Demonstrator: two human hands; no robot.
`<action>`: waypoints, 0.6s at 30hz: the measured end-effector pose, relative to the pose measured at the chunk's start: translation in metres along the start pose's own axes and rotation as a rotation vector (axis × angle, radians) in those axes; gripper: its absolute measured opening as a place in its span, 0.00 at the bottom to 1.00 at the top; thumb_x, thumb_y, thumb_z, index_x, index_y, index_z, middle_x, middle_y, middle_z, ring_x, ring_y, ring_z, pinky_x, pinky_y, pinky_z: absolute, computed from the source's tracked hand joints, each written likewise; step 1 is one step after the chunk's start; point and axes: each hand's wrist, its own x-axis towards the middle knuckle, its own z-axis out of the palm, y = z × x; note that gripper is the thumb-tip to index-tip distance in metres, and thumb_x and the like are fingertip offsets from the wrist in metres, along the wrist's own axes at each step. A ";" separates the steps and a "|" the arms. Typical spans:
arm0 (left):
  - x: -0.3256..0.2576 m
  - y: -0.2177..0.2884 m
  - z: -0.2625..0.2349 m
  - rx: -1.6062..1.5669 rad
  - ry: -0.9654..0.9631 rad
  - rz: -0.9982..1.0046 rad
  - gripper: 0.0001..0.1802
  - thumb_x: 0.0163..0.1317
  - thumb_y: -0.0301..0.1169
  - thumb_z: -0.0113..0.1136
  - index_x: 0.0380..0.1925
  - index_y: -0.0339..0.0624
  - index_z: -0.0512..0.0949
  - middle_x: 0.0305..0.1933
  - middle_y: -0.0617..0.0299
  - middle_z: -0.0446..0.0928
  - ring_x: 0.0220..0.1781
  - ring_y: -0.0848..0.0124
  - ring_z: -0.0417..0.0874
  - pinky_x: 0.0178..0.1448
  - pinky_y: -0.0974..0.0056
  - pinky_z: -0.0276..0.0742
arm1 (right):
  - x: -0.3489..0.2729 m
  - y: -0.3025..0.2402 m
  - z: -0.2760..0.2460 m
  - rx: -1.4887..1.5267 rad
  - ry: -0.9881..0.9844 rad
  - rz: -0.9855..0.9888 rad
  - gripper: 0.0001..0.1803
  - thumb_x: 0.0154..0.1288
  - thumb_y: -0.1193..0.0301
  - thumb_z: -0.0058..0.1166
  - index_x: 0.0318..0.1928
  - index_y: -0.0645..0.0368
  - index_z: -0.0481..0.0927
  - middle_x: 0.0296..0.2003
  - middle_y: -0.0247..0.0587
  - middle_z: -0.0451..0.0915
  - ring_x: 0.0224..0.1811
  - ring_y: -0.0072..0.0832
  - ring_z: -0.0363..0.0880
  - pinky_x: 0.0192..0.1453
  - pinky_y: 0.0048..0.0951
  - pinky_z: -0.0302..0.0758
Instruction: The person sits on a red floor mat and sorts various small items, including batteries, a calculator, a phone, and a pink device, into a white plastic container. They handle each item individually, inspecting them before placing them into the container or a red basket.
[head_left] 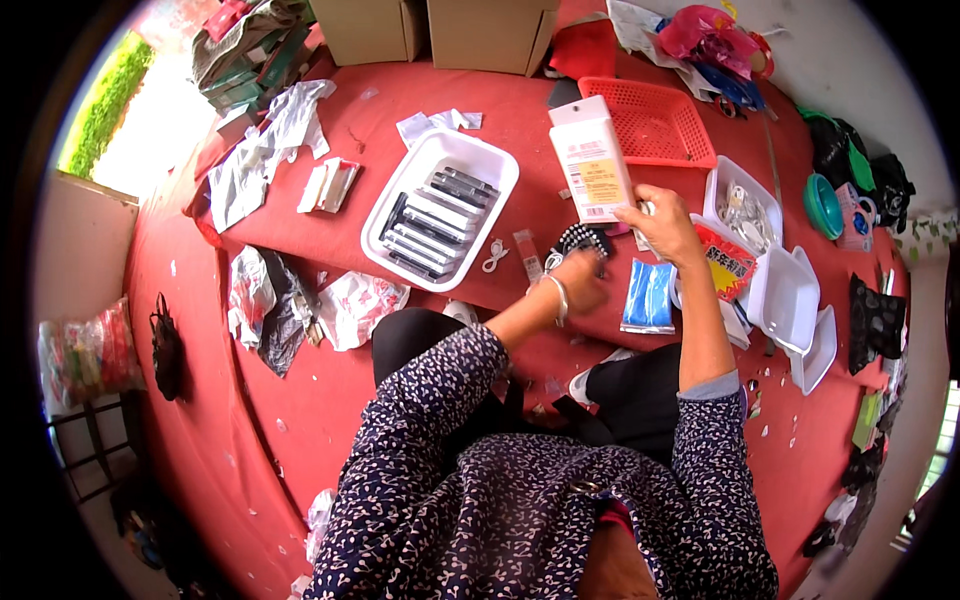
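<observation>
My right hand (pixel 664 226) grips the lower corner of a flat white box (pixel 592 165) with a hanging tab and a printed yellow panel, holding it up off the red cloth. My left hand (pixel 582 287), wearing a bracelet, is smeared by motion, so its fingers do not show clearly. Just beyond it lies a black-and-white patterned bundle (pixel 582 238), partly covered by the hand. A small clear packet (pixel 528 256) and a coiled white cable (pixel 494 256) lie to its left. Beneath my right hand is a blue-and-white packet (pixel 648 297).
A white tub (pixel 380 215) holds several black and white slim items. Behind the box sits a red basket (pixel 700 145). At right are a white tub (pixel 716 190) of cables and stacked white containers (pixel 782 300). Plastic bags (pixel 362 308) lie at left; cardboard boxes (pixel 485 35) stand behind.
</observation>
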 end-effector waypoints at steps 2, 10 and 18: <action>-0.009 0.004 0.010 0.501 -0.400 0.361 0.21 0.48 0.40 0.58 0.37 0.34 0.74 0.36 0.47 0.76 0.38 0.54 0.78 0.42 0.59 0.74 | 0.023 -0.012 0.015 -0.189 -0.012 0.017 0.16 0.48 0.62 0.56 0.31 0.63 0.78 0.25 0.53 0.77 0.28 0.41 0.77 0.33 0.36 0.71; -0.018 -0.021 0.069 0.673 -0.698 -0.237 0.25 0.50 0.49 0.57 0.45 0.47 0.77 0.48 0.60 0.76 0.51 0.59 0.74 0.49 0.41 0.65 | 0.119 -0.034 0.104 -0.447 -0.170 -0.042 0.16 0.49 0.59 0.52 0.35 0.56 0.79 0.31 0.52 0.78 0.37 0.47 0.77 0.41 0.43 0.72; -0.030 0.010 0.009 0.494 -0.720 -0.193 0.23 0.53 0.42 0.55 0.49 0.48 0.74 0.53 0.61 0.72 0.56 0.60 0.71 0.56 0.43 0.60 | 0.154 -0.011 0.179 -0.866 -0.285 -0.051 0.17 0.52 0.58 0.55 0.38 0.57 0.77 0.35 0.52 0.78 0.39 0.46 0.77 0.42 0.45 0.71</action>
